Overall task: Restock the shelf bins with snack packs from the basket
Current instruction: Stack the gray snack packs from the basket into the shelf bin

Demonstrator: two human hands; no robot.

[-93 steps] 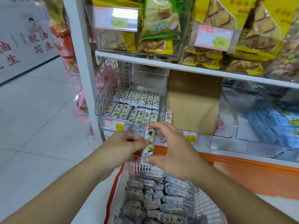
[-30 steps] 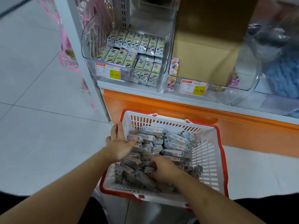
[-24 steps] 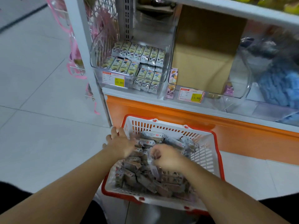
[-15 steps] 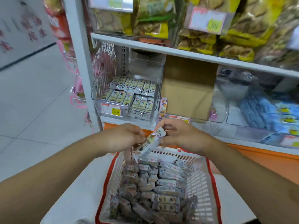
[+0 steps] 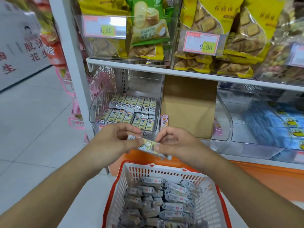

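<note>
While held: snack pack [image 5: 148,145], one small yellow-and-white wrapped bar, lying roughly level and lengthways between two hands, above the far rim of the basket and just in front of the bin.
Left hand [image 5: 113,142]: thumb and fingertips pinching the pack's left end; the other fingers curled.
Right hand [image 5: 176,142]: thumb and forefinger pinching the pack's right end; the remaining fingers arched above it.
Landmark: clear shelf bin [image 5: 125,112], lower shelf, leftmost; holds two tidy rows of matching packs standing side by side, with a few more at its front lip.
Basket [image 5: 164,171]: white with red rim, on the floor below and in front of the bin; heaped with loose grey-wrapped packs, many left.
Right of the bin: brown cardboard box [image 5: 189,106] in the next clear bin.
Above the bin: bagged biscuits [image 5: 148,27] behind price tags.
Step in hand, by judgement: transfer of one pack, lifted and being squared up before placing.
Next move calls for: carrying the pack forward over the bin's front lip, printed face up, and setting it in line with the front row without toppling its neighbours.
</note>
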